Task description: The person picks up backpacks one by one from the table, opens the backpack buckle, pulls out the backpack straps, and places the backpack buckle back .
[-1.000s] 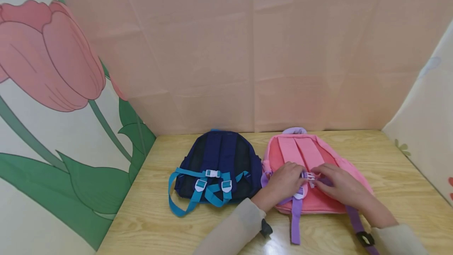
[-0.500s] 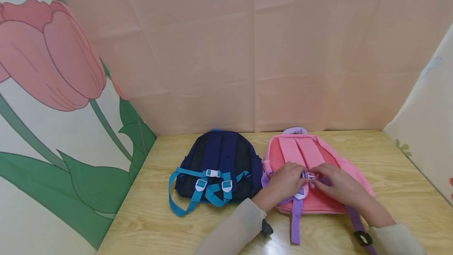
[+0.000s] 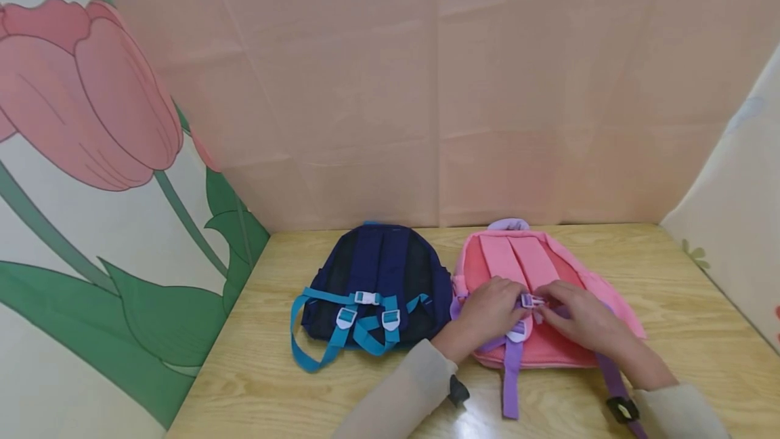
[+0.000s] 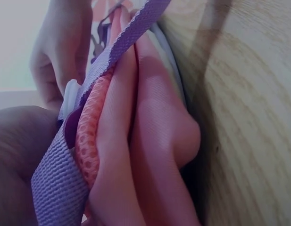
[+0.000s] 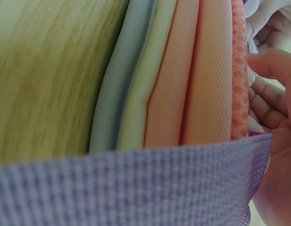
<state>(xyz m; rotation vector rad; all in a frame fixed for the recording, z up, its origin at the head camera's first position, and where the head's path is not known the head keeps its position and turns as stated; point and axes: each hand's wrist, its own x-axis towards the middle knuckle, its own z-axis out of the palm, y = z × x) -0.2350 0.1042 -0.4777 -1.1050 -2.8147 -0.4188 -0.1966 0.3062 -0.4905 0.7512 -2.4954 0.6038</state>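
Note:
A pink backpack (image 3: pixel 500 259) lies with its strap side up on the right half of the table. Over its middle, my left hand (image 3: pixel 490 310) pinches one end of a white plastic buckle (image 3: pixel 531 301) on the purple straps. From the other side, the thumb and fingers of my right hand (image 3: pixel 581 317) pinch the buckle's right end. The two halves meet or nearly meet; I cannot tell whether they are locked. In the right wrist view, a purple strap (image 5: pixel 136 188) crosses close to the camera. The left wrist view shows another purple strap (image 4: pixel 60 183) beside the backpack's padded mesh edge.
A navy backpack (image 3: pixel 378 256) with blue straps and white buckles lies just left of the pink one. A loose purple strap end (image 3: pixel 510 385) hangs over the wooden table (image 3: pixel 244 378). A pink-beige cloth wall (image 3: pixel 365 100) stands behind.
The buckle has tilted and shifted slightly up and left between my fingers, with its halves seeming closer. My right hand has moved a little to the left. Both backpacks lie where they were.

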